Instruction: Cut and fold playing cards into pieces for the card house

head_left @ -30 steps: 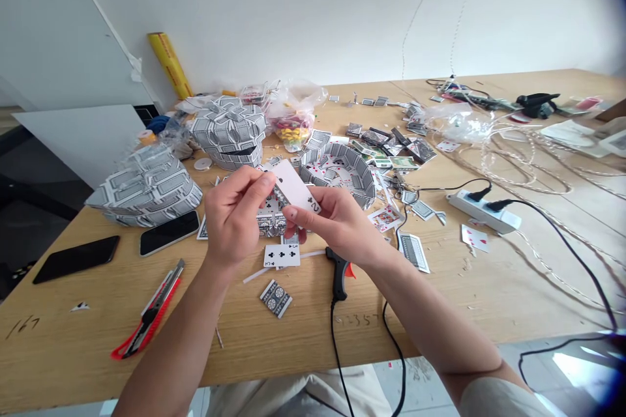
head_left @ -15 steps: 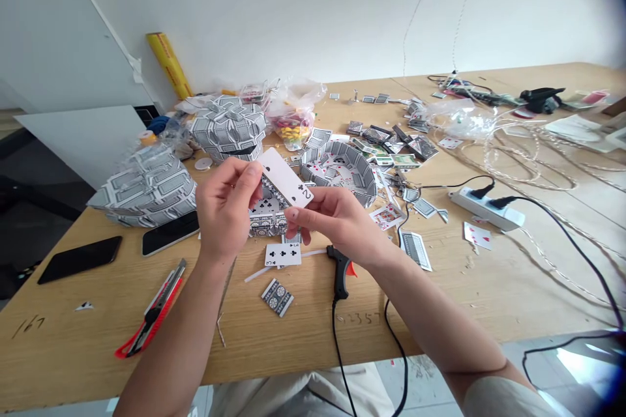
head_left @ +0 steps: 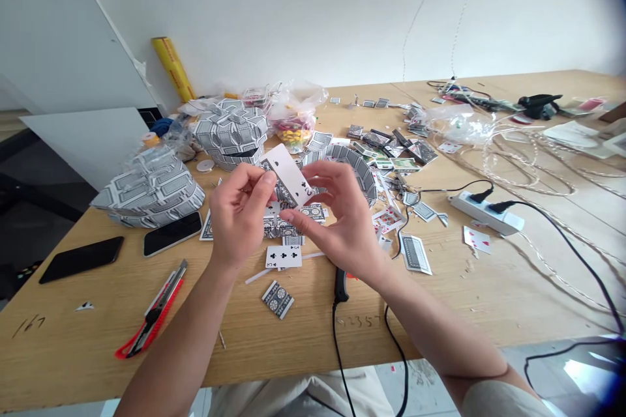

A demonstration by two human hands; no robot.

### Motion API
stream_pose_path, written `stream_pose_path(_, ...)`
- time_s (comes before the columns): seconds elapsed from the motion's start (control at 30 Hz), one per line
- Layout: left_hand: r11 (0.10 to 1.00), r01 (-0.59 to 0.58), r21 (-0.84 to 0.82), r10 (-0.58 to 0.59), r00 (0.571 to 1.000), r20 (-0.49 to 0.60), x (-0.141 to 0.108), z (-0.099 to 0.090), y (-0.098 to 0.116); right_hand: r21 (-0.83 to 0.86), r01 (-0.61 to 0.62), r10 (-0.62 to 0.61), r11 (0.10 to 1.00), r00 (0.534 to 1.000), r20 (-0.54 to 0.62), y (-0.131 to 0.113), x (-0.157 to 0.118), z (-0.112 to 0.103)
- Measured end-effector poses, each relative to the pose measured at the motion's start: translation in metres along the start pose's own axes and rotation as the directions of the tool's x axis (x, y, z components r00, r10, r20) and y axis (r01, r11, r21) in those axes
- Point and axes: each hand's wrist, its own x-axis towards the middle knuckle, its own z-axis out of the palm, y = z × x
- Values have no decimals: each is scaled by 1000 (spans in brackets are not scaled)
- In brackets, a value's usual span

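My left hand (head_left: 240, 215) pinches the left edge of a folded playing card (head_left: 292, 172), a two of clubs, tilted in the air. Around the card's right end, my right hand (head_left: 345, 218) curves with fingertips at its edges and the thumb near its lower corner. Patterned card back shows along the fold. Below the hands, partly hidden, is a piece built from cards (head_left: 276, 229). A three of clubs (head_left: 283, 257) and a small folded card (head_left: 278, 300) lie nearer me. The glue gun (head_left: 341, 288) is mostly covered by my right hand.
Card-woven pieces (head_left: 149, 189) stand at the left, with a round card tray (head_left: 364, 172) behind my right hand. Two phones (head_left: 81, 259) and a red utility knife (head_left: 152, 313) lie left. A power strip (head_left: 486, 212) with black cords sits right, beside loose cable.
My right hand has risen and spread its fingers around the card's end. The folded card and my left hand have shifted slightly right.
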Motion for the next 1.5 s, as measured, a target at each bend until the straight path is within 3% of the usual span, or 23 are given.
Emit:
stream_pose_path(0.1,998,29,-64,-27,999,34,-2,3,0,-224,187,-201,956,979,-41,0,-2,0)
stream_pose_path(0.17,991,69,-114,-60,995,81,-1,3,-1,-239,197,-219,951,973,-70,0,-1,-2)
stream_pose_path(0.27,990,58,-126,-54,998,35,2,0,-1,-135,141,-153,981,985,-85,0,2,-7)
stream_pose_path(0.37,997,-74,-13,74,996,-49,8,-7,-2,16,62,-61,998,996,-62,-1,6,-12)
stream_pose_path(0.5,956,-236,174,228,972,63,12,-16,-2,127,-39,39,991,999,4,-2,9,-17)
stream_pose_path(0.67,930,-285,233,280,958,59,12,-17,2,153,-107,95,982,992,84,-2,10,-21)
stream_pose_path(0.9,970,-191,153,179,980,86,10,-18,3,186,-163,153,969,986,67,-3,11,-23)
stream_pose_path(1.03,1000,-26,4,26,993,111,8,-15,2,238,-166,151,957,985,79,-2,11,-23)
stream_pose_path(1.33,988,118,-100,-81,946,314,3,-16,9,263,-170,161,950,985,54,-8,15,-26)
stream_pose_path(1.5,961,191,-199,-115,933,340,2,-14,4,333,-222,203,916,975,90,-8,14,-27)
